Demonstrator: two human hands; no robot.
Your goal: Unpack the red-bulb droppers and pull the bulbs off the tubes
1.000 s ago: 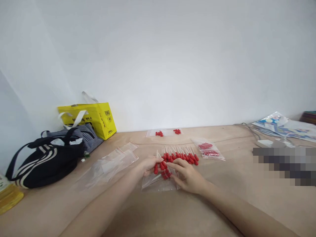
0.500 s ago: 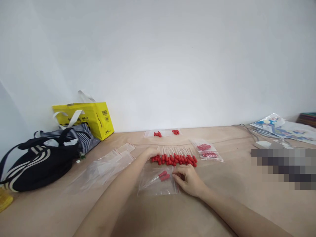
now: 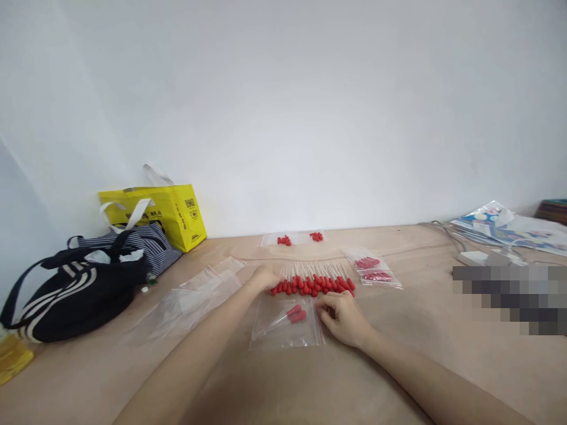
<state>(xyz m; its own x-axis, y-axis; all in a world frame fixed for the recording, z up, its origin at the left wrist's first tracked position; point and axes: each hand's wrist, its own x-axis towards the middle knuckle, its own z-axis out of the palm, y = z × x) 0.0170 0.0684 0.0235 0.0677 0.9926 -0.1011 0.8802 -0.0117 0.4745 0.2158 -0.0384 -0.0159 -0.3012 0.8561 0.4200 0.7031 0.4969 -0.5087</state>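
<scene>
A row of droppers (image 3: 312, 285) with red bulbs and thin pale stems lies across the middle of the table, bulbs toward me. My left hand (image 3: 266, 277) is at the row's left end, its fingers drawn together at the stems; their tips are partly hidden. In front of the row lies a clear zip bag (image 3: 277, 337) with two red-bulbed droppers (image 3: 297, 314) visible inside. My right hand (image 3: 344, 319) pinches the bag's right edge, beside its red zip line, with fingers curled.
Loose clear bags (image 3: 199, 295) lie to the left. Filled bags (image 3: 376, 271) rest to the right, another filled bag (image 3: 299, 238) by the wall. A black bag (image 3: 84, 295) and yellow bag (image 3: 179, 215) stand far left; printed packets (image 3: 518, 227) and white adapters (image 3: 473, 258) far right.
The view has shifted slightly. My right hand has moved a little to the right along with the bag's edge. My left hand remains at the row's left end.
</scene>
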